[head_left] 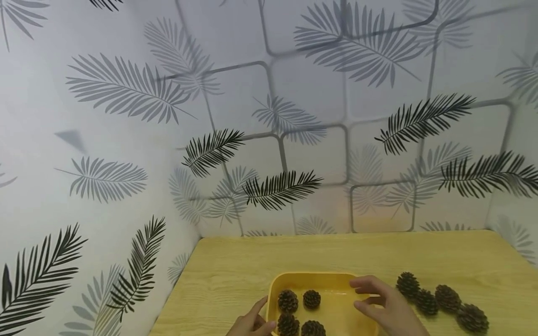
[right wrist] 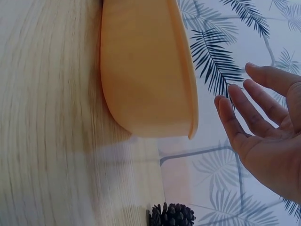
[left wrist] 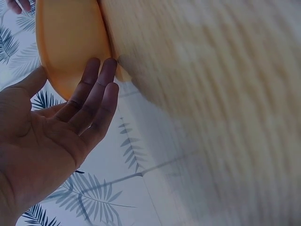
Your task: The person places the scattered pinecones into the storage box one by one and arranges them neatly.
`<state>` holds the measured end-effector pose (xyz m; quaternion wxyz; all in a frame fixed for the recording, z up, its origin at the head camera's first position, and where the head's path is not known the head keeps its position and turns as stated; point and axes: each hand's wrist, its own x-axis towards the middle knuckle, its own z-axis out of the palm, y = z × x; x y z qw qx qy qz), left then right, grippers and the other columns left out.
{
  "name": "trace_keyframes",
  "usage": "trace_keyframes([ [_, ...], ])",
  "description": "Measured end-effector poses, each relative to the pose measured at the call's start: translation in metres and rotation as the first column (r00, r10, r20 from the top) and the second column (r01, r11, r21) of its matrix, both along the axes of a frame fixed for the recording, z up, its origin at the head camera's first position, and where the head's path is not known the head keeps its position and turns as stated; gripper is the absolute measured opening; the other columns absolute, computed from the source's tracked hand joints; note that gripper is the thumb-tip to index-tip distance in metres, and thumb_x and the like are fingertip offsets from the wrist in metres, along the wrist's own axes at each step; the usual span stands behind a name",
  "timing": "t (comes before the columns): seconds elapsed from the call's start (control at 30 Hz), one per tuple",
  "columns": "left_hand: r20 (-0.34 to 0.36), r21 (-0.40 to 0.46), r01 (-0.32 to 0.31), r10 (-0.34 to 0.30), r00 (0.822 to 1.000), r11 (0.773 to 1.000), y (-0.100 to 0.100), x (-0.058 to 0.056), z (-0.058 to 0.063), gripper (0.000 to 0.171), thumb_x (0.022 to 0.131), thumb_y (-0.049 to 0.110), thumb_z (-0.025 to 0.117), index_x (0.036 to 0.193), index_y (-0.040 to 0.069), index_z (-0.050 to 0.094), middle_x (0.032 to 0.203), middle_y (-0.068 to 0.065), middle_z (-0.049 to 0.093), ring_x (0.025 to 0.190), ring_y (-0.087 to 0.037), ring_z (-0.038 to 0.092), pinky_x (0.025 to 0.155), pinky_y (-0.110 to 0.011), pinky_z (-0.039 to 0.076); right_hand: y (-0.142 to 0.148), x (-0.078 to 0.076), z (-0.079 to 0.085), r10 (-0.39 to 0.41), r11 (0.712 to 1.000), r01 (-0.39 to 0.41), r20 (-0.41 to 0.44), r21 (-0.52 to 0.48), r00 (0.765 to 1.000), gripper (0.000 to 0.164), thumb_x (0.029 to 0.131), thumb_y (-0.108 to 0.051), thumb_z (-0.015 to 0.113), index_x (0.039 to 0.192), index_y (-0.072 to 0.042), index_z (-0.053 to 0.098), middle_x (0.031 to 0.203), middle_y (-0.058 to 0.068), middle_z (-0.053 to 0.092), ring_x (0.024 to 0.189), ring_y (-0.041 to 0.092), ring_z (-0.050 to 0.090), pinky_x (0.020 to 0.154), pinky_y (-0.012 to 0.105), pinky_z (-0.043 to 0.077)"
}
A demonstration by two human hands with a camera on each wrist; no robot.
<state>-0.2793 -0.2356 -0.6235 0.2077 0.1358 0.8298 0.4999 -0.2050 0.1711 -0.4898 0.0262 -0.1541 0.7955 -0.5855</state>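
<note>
A yellow plastic tray with raised walls stands at the table's front, and several brown pine cones lie in its left half. My left hand holds the tray's left side, thumb over the rim and fingers along the outer wall. In the left wrist view that hand shows its palm, with fingertips against the tray. Over the tray's right part hovers my right hand, fingers loosely bent and apart, nothing in them. The right wrist view shows the right hand clear of the tray wall.
Several more pine cones lie in a slanting row on the table, right of my right hand. One pine cone shows at the bottom of the right wrist view. A leaf-patterned wall covering rises behind the table.
</note>
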Motion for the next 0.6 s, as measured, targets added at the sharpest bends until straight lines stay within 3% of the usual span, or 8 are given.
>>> trace_keyframes([
  [0.2,-0.030,-0.024,-0.019,0.018,0.999,1.000,0.001,0.000,-0.003,0.085,0.100,0.059,0.062,0.164,0.011,0.033,0.088,0.003,0.075,0.078,-0.018,0.075,0.074,-0.039,0.061,0.008,0.003,0.005,-0.109,0.991,0.108,0.001,0.084,0.994,0.044,0.098,-0.019,0.075,0.136,0.000,0.062,0.136,0.023,0.063,0.115,0.037,0.065,0.084,0.027,0.057],
  [0.37,-0.069,-0.040,-0.020,0.017,0.998,0.999,0.001,0.000,-0.005,0.084,0.100,0.058,0.062,0.163,0.010,0.034,0.087,0.005,0.075,0.077,-0.016,0.074,0.073,-0.037,0.061,0.017,0.003,0.006,-0.189,0.976,0.185,0.019,0.113,0.982,0.045,0.095,-0.015,0.077,0.136,-0.003,0.063,0.135,0.021,0.063,0.114,0.037,0.066,0.083,0.028,0.058],
  [0.6,-0.069,-0.039,-0.015,0.013,0.998,0.999,0.002,-0.001,-0.004,0.085,0.100,0.059,0.062,0.163,0.009,0.033,0.087,0.006,0.075,0.077,-0.015,0.075,0.074,-0.036,0.061,0.033,0.001,0.002,-0.252,0.960,0.242,0.058,0.139,0.966,0.050,0.096,-0.016,0.077,0.141,-0.002,0.060,0.139,0.025,0.060,0.112,0.033,0.068,0.084,0.037,0.060],
])
